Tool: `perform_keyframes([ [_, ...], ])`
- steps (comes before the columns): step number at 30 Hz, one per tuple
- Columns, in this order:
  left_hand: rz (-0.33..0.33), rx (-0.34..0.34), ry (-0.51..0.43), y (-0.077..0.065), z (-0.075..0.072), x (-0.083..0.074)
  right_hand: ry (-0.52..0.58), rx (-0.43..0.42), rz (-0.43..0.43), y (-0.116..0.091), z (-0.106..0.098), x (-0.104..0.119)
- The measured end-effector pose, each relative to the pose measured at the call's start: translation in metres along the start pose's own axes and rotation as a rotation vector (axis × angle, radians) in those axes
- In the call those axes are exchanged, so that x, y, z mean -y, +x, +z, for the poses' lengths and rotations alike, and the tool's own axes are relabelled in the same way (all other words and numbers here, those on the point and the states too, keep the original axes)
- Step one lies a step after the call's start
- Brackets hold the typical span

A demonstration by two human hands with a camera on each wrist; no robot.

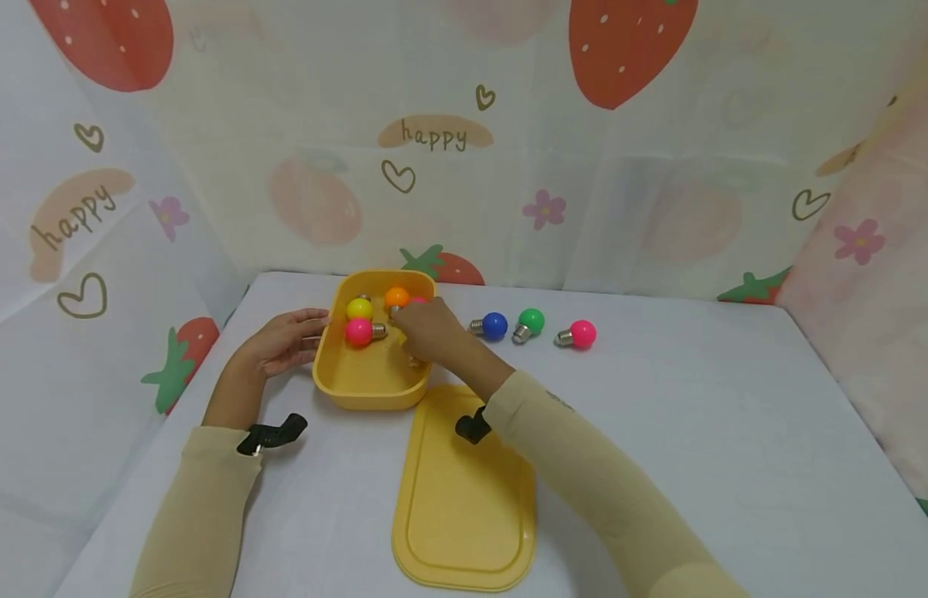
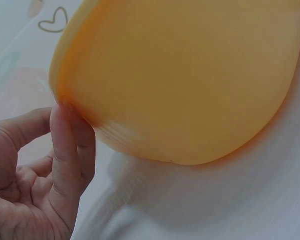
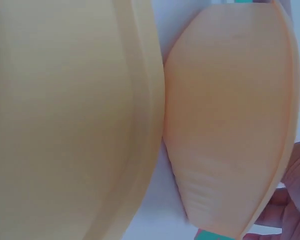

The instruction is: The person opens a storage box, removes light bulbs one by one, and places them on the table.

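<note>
Occupying opposite edges of the box (image 1: 370,402), hands (image 1: 287,339) (image 1: 434,334) leave room between.

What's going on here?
A person's left hand touches the side of a yellow box while their right hand reaches inside; whether it grips anything is hidden. Several bulbs lie in the box. A blue bulb, a green bulb and a pink bulb lie to its right; the yellow lid lies off, nearer the person.
</note>
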State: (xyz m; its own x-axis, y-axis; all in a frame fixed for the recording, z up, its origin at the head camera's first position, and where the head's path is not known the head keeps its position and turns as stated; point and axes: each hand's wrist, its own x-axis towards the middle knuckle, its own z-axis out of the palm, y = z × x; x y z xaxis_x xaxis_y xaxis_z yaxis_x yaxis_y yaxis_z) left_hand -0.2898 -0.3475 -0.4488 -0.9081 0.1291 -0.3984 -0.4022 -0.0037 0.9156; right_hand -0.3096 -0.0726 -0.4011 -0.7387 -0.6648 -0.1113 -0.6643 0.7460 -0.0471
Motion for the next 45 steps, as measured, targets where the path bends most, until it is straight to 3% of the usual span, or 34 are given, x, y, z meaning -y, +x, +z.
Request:
perform_keyframes([
  [7,0.0,0.002,-0.006,0.003,0.001,-0.001,0.264,-0.064,0.079,-0.011,-0.003,-0.008],
  [12,-0.003,-0.004,0.003,0.003,0.001,0.0,0.369,-0.102,0.072,-0.019,-0.007,-0.01],
  [25,-0.001,0.001,0.004,0.005,-0.002,0.004,0.334,-0.228,0.05,-0.035,-0.012,-0.019],
  [37,0.005,0.007,0.013,0.006,-0.003,0.003,0.451,-0.413,0.029,-0.06,-0.01,-0.035],
  [45,0.012,0.003,0.025,0.003,-0.001,0.003,0.599,-0.525,0.11,-0.081,-0.005,-0.051],
])
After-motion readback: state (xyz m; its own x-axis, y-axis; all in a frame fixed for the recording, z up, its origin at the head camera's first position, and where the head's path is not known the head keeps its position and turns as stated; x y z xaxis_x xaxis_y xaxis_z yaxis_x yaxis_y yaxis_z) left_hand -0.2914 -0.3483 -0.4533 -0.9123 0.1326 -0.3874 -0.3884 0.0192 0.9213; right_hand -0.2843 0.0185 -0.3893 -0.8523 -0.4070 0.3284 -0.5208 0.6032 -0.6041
